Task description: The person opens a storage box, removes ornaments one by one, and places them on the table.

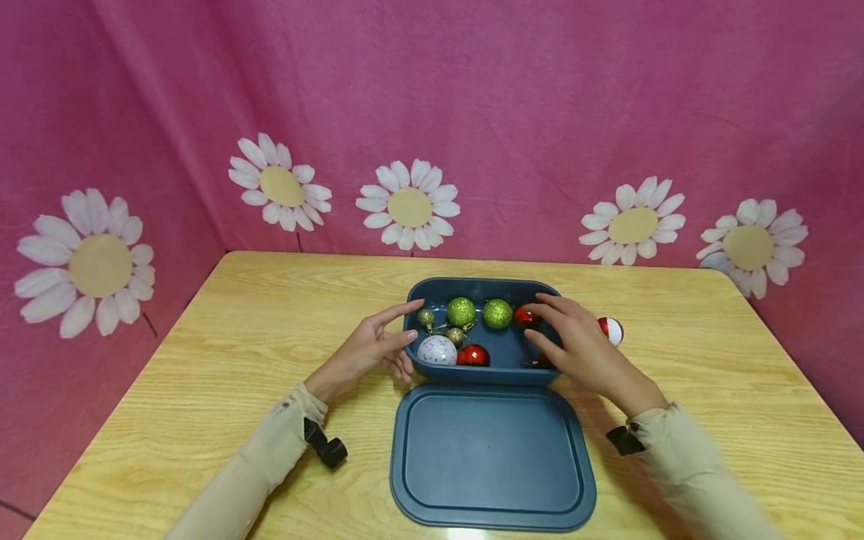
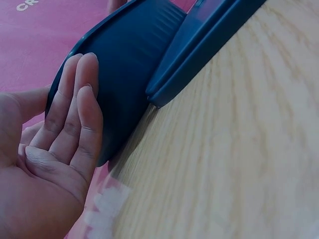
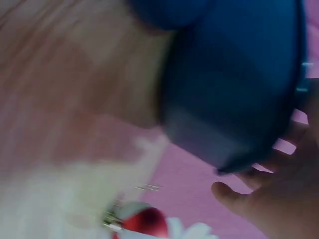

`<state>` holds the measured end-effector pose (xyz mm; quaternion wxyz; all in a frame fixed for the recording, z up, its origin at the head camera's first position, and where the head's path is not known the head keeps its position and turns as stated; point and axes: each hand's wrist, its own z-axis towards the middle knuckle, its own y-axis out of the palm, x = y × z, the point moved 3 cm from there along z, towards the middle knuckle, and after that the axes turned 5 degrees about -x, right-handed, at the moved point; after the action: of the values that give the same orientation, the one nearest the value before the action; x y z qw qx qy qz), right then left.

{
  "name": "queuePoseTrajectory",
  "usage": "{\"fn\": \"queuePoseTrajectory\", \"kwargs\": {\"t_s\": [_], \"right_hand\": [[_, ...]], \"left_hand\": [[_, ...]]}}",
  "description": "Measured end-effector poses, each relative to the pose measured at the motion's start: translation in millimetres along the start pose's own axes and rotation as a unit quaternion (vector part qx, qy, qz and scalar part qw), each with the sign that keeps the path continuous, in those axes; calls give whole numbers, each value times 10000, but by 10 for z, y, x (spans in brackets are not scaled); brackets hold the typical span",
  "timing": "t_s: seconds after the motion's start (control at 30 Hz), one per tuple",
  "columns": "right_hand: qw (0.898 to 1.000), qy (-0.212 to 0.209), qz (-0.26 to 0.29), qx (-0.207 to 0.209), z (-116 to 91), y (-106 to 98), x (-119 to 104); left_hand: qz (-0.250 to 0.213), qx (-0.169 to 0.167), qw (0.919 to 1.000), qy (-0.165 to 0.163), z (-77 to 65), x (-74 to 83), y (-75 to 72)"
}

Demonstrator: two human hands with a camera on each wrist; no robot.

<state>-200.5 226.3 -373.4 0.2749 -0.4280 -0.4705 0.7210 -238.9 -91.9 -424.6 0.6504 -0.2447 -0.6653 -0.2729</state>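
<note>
A dark blue plastic box (image 1: 502, 346) holds several Christmas baubles: two glittery green ones (image 1: 462, 312), two small gold ones (image 1: 426, 318), a speckled white one (image 1: 437, 350) and a shiny red one (image 1: 474, 355). My left hand (image 1: 371, 348) is at the box's left side, thumb and index fingertip at the rim, other fingers straight along the outer wall in the left wrist view. Over the right end reaches my right hand (image 1: 583, 349), fingers spread, fingertips beside another red bauble (image 1: 525, 318). Something dark red under this hand is mostly hidden.
The matching blue lid (image 1: 489, 457) lies flat on the wooden table (image 1: 324, 300), right in front of the box. Beyond my right hand, a red and white bauble (image 1: 613, 331) sits on the table. A pink cloth with daisies (image 1: 506, 127) hangs behind.
</note>
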Motion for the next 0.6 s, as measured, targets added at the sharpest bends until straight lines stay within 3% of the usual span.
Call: {"fn": "queuePoseTrajectory", "kwargs": {"t_s": [0.2, 0.6], "right_hand": [[9978, 273, 375, -479, 43, 134, 136], [9965, 323, 649, -416, 41, 132, 140]], "left_hand": [[15, -18, 10000, -8, -1, 7, -4], [-28, 26, 10000, -30, -3, 3, -7]]}}
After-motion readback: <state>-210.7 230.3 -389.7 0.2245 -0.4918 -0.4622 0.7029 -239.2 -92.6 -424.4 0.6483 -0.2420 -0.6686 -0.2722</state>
